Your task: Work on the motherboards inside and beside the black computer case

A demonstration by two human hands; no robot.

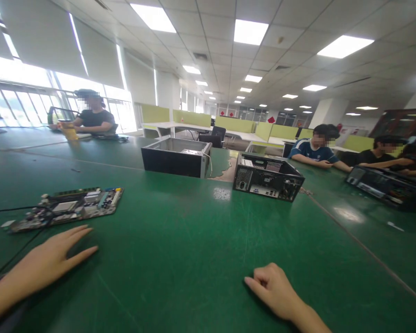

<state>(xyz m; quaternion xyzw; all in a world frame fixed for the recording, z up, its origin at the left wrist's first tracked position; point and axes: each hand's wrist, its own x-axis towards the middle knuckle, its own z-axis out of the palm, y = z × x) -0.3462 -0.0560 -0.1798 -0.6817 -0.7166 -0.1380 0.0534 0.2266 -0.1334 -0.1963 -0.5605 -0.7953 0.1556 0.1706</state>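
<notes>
My left hand [57, 254] lies over the green tabletop [173, 249] at the lower left, fingers stretched out and thumb apart, holding nothing. Just beyond its fingers is a computer motherboard [71, 208] with slots and a square chip area. A black cable [19, 208] runs from the left edge across the board's near side. At the lower right, my right hand [275, 289] rests on the table with its fingers curled in. Nothing shows in that fist, and no object touches it.
An open computer case [268, 178] stands at centre right, its port side facing me. Left of it sits another open case [173, 159] with dark sides. Further right lies a black case [391, 187] near two seated people. Another person sits at far left by a yellowish cup [69, 130].
</notes>
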